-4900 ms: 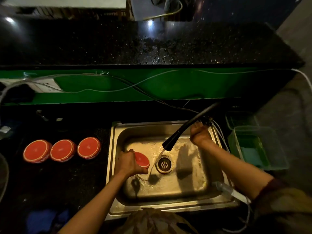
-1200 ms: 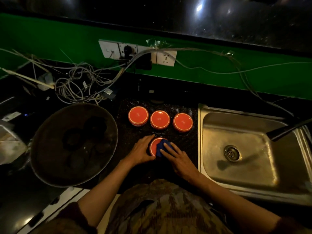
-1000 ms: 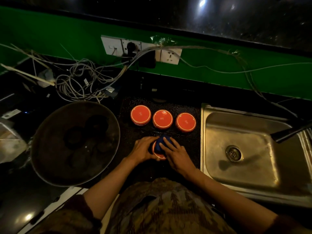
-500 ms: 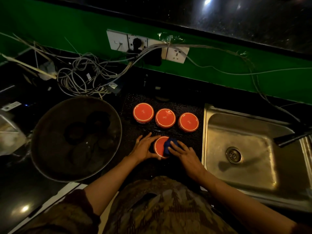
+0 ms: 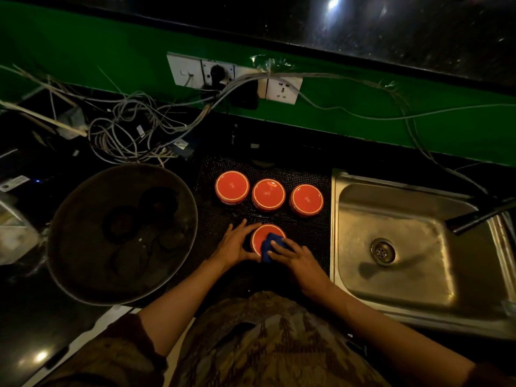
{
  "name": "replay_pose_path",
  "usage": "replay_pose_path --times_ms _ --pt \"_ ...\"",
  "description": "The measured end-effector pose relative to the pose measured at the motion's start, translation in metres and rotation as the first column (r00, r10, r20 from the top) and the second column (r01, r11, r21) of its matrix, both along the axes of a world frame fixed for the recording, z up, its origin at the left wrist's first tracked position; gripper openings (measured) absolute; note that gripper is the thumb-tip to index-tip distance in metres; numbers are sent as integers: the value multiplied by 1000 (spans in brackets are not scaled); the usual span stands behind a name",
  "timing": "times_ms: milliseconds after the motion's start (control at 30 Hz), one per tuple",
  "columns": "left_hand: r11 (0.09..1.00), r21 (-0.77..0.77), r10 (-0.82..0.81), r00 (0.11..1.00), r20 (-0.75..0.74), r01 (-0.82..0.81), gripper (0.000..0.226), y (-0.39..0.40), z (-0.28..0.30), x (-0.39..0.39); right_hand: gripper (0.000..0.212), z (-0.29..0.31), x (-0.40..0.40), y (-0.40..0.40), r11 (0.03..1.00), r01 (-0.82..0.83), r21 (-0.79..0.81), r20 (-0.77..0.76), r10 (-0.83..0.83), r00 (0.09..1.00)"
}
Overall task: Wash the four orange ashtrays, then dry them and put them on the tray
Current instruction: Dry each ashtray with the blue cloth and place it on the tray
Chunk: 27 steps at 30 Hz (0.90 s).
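Observation:
Three orange ashtrays stand upside down in a row on a black mat (image 5: 307, 233): left ashtray (image 5: 232, 187), middle ashtray (image 5: 268, 194), right ashtray (image 5: 307, 200). A fourth orange ashtray (image 5: 264, 235) sits in front of them. My left hand (image 5: 234, 245) cups its left side, fingers spread against it. My right hand (image 5: 296, 256) presses a blue cloth (image 5: 268, 248) onto its lower right part. The round dark tray (image 5: 122, 233) lies to the left of the mat.
A steel sink (image 5: 418, 247) with a drain (image 5: 382, 251) and a black tap spout (image 5: 474, 216) is on the right. Tangled cables (image 5: 131, 129) and wall sockets (image 5: 234, 76) lie behind on the green wall. Dark countertop surrounds everything.
Five seconds ago I held the ashtray under the tap in the sink. It now stands on the mat, and over the last second the blue cloth has shifted across it to its lower right.

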<state>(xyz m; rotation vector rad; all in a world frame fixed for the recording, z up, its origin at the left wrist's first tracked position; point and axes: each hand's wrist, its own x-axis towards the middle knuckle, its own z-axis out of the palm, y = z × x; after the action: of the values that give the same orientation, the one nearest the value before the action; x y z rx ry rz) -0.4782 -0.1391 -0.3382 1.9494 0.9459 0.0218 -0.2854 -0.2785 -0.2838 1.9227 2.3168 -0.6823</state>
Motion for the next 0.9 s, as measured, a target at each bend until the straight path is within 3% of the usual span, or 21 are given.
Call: replay_pose_path --times_ms 133,267,433,567,900 --pt "1000 -29 13 1000 19 -13 107 -1 7 1 74 13 7 14 997 77 -32 88 -74 993" --pt "999 -44 32 999 14 -32 107 -1 10 4 71 22 -14 37 988 154 -34 64 -151 986" --pt "998 -57 36 999 -5 -36 106 0 6 4 66 12 -27 30 997 74 -36 -46 -75 996" --pt "998 -60 25 999 21 -24 94 0 5 2 70 5 -10 9 999 18 -49 -28 -20 999" --pt "995 -73 63 998 -30 -65 112 0 1 4 70 8 -22 41 984 178 -21 24 -178 984"
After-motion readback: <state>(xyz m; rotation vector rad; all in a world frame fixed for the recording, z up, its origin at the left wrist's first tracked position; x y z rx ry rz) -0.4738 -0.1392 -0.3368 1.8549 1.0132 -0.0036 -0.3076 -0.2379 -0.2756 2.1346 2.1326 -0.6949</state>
